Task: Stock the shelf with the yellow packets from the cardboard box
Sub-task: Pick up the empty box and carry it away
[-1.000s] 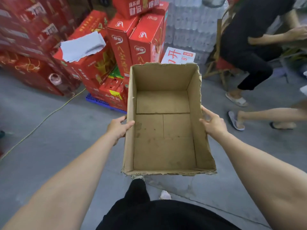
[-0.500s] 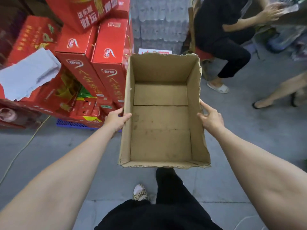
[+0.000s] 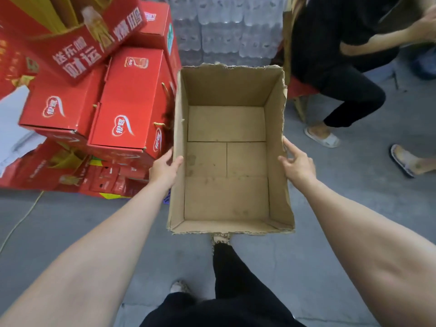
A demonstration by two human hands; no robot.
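An open cardboard box [image 3: 226, 201] with torn top edges hangs in front of me above the grey floor, and its inside is bare brown card. My left hand [image 3: 164, 169] grips its left wall, thumb hooked over the rim. My right hand [image 3: 298, 165] grips the right wall the same way. No yellow packets and no shelf are in view.
Stacked red gift cartons [image 3: 127, 100] stand close on the left, almost touching the box. Shrink-wrapped water bottle packs [image 3: 226, 27] rise behind. A seated person in black [image 3: 342, 67] is at the right, with another person's sandalled foot [image 3: 403, 160]. A yellow cord [image 3: 21, 220] crosses the floor.
I have walked forward carrying the box. The red cartons and the water packs have come nearer, and the seated person has shifted right. Both hands keep their grip.
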